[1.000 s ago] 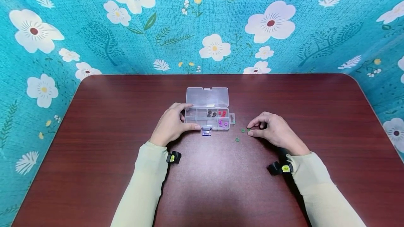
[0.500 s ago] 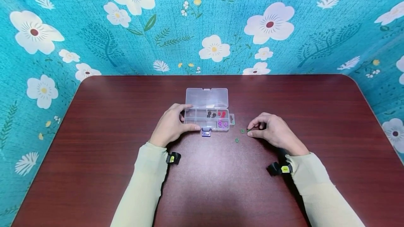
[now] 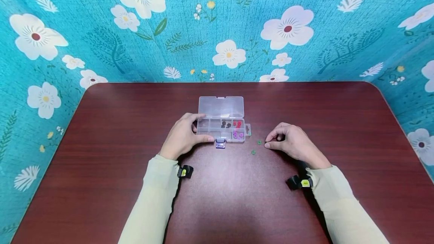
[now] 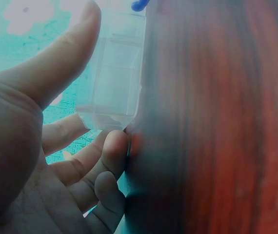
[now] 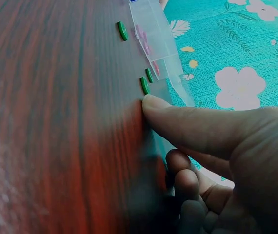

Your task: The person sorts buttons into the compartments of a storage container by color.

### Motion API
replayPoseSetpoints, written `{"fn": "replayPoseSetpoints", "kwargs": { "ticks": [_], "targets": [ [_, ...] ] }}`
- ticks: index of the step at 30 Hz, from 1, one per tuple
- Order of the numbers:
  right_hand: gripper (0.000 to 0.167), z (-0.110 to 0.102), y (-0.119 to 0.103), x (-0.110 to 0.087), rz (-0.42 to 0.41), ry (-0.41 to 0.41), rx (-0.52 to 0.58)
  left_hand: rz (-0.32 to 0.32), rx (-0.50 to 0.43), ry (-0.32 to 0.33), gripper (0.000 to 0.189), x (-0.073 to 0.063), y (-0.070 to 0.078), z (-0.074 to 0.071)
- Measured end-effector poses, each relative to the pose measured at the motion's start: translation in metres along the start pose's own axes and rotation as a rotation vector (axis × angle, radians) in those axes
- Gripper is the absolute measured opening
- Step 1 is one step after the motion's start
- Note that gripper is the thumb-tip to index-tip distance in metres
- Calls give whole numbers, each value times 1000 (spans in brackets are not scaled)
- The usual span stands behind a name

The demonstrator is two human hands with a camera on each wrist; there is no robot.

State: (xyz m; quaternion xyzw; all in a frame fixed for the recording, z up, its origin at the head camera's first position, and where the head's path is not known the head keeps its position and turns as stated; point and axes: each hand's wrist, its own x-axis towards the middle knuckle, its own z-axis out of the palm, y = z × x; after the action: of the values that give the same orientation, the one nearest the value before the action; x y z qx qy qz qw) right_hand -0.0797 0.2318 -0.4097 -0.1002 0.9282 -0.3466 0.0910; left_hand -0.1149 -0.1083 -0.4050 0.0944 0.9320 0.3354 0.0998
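A clear plastic compartment box (image 3: pixel 215 134) stands with its lid (image 3: pixel 221 107) raised at the back. My left hand (image 3: pixel 181 136) grips its left end, thumb along the front edge and fingers at the back; the left wrist view shows the box corner (image 4: pixel 117 83) beside the thumb. Black buttons (image 3: pixel 226 124), red buttons (image 3: pixel 238 124) and purple buttons (image 3: pixel 237 135) lie in separate compartments. Right of the box my right hand (image 3: pixel 291 141) pinches a green button (image 5: pixel 145 86) at table level, mostly hidden by the fingertips. Two more green buttons (image 3: pixel 259 142) (image 3: pixel 253 152) lie nearby.
A blue latch (image 3: pixel 220 144) sticks out from the box front, and a clear hanging tab (image 3: pixel 248 129) from its right end. The dark red wooden table (image 3: pixel 217 199) ends at a floral blue cloth (image 3: pixel 190 22) behind.
The green button at my right fingertips has become nearly hidden between thumb and finger. My left hand still grips the box. The whole head view has shifted slightly.
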Motion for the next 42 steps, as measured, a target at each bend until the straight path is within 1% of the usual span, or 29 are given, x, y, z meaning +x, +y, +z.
{"fn": "replayPoseSetpoints", "kwargs": {
  "ticks": [6, 18, 24, 28, 34, 38, 42],
  "targets": [
    [9, 1, 1, 1, -16, 5, -5, -5, -1, 3, 82, -1, -1, 0],
    [4, -2, -1, 1, 2, 10, -18, 0, 3, 5, 81, -1, 0, 0],
    [10, -4, -3, -1, 6, 37, -11, -5, -2, 2, 81, -1, 1, 0],
    [10, -4, -5, -2, 6, 62, 8, -2, -2, 0, 81, -1, 1, 0],
    [6, -5, -11, -1, -7, 97, 33, 4, -2, -1, 80, -1, 1, 0],
    [6, -5, -18, 2, -34, 113, 52, 3, -4, 9, 79, 0, 0, -1],
    [6, -3, -24, 5, -59, 118, 72, -1, -2, 6, 79, 0, 0, 0]
  ]
}}
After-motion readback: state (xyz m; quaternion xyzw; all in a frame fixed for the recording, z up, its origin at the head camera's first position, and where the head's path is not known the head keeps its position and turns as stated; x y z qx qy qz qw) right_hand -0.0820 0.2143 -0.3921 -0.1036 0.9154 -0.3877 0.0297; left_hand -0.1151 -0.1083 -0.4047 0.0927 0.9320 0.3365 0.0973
